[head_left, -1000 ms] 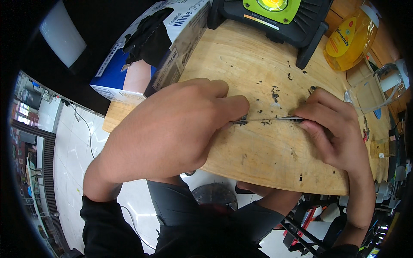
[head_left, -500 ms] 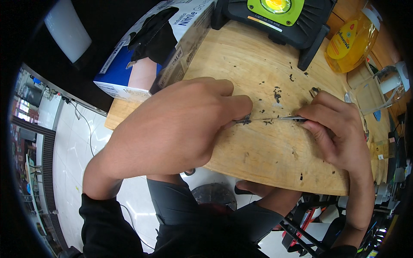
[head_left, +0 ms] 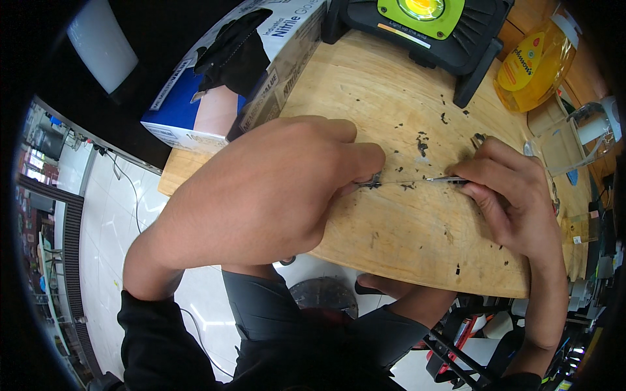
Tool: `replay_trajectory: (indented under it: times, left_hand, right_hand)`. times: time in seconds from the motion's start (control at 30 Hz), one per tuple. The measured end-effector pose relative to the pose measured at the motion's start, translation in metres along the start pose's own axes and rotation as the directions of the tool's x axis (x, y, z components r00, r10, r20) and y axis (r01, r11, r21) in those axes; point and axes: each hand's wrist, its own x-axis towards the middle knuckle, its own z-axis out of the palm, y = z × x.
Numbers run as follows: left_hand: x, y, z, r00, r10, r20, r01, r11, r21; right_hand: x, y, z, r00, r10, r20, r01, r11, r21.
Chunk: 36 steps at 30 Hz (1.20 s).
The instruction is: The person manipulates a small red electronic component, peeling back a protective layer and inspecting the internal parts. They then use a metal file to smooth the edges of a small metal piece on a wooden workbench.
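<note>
My left hand (head_left: 280,189) is closed low over the wooden tabletop, its thumb and forefinger pinched together. A small dark, partly shiny piece (head_left: 372,183) shows at those fingertips; most of it is hidden by the hand. Across from it, my right hand (head_left: 512,195) pinches a slim pointed metal tool (head_left: 448,179), whose exact kind I cannot make out. From the tool's tip a thin straight line, like a wire or fine blade, runs left to the dark piece. Black scraps (head_left: 422,144) lie scattered on the wood just beyond and around the fingers.
A glove box (head_left: 261,98) with a black glove poking out stands at the back left. A green-and-black work light (head_left: 424,29) is at the far edge. To the right are a yellow liquid bottle (head_left: 535,65) and a clear pump bottle (head_left: 583,133). The wooden table (head_left: 391,241) curves in front of my legs.
</note>
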Motion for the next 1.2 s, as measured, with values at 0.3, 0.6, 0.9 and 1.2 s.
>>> replay_trajectory:
  times: [0.3, 0.6, 0.9, 1.2]
  left_hand:
    - [0.001, -0.002, 0.002, 0.999, 0.030, -0.015, -0.030, 1.000, -0.003]
    - [0.000, -0.004, 0.003, 0.998, 0.054, -0.033, -0.055, 0.998, -0.010]
    - [0.001, -0.001, 0.001, 1.000, 0.012, 0.012, -0.012, 1.000, 0.014]
    - [0.001, 0.000, 0.002, 1.000, -0.003, 0.011, 0.003, 1.000, 0.019]
  right_hand:
    - [0.003, -0.002, 0.003, 0.999, 0.014, -0.029, -0.014, 1.000, 0.007]
    - [0.004, -0.004, 0.001, 1.000, 0.010, -0.008, -0.009, 1.000, 0.005]
    - [0.000, -0.005, -0.002, 0.999, -0.023, 0.045, 0.027, 0.996, -0.084]
    - [-0.001, -0.008, -0.007, 0.997, -0.038, 0.068, 0.045, 0.993, -0.113]
